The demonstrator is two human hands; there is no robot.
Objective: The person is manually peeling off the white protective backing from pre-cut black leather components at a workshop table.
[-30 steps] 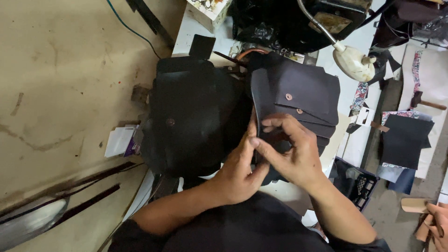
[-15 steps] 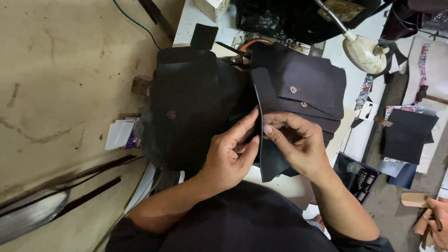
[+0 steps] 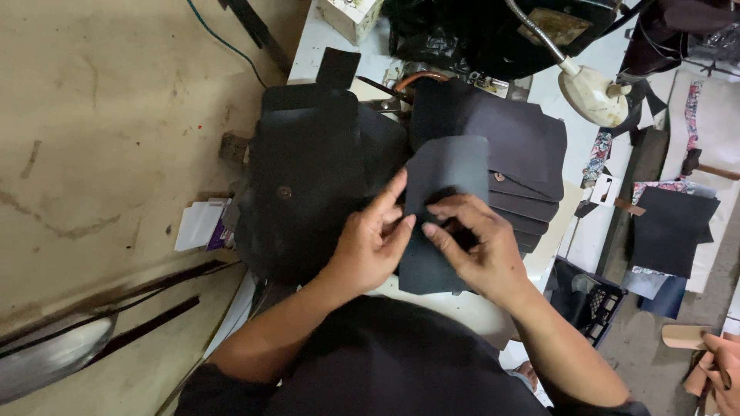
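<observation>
My left hand (image 3: 371, 245) and my right hand (image 3: 474, 246) both pinch a flat dark grey leather piece (image 3: 443, 177) held over the white workbench (image 3: 324, 46). The piece faces me flat, its upper part rising above my fingers. Left of it lies a black stack of leather panels with a round snap (image 3: 284, 192). Behind it on the right sits a stack of dark grey flap pieces (image 3: 524, 139), one showing a small snap.
A white gooseneck lamp (image 3: 593, 92) hangs over the bench at the upper right. Black sheets (image 3: 672, 229) lie on a side surface at right, a black crate (image 3: 590, 296) below them. Another person's hand (image 3: 717, 366) shows at the bottom right. White cards (image 3: 199, 223) lie at left.
The dark grey piece, seen nearly edge-on earlier, has been turned so its broad face now points at me. Both hands have shifted slightly on it, still gripping it.
</observation>
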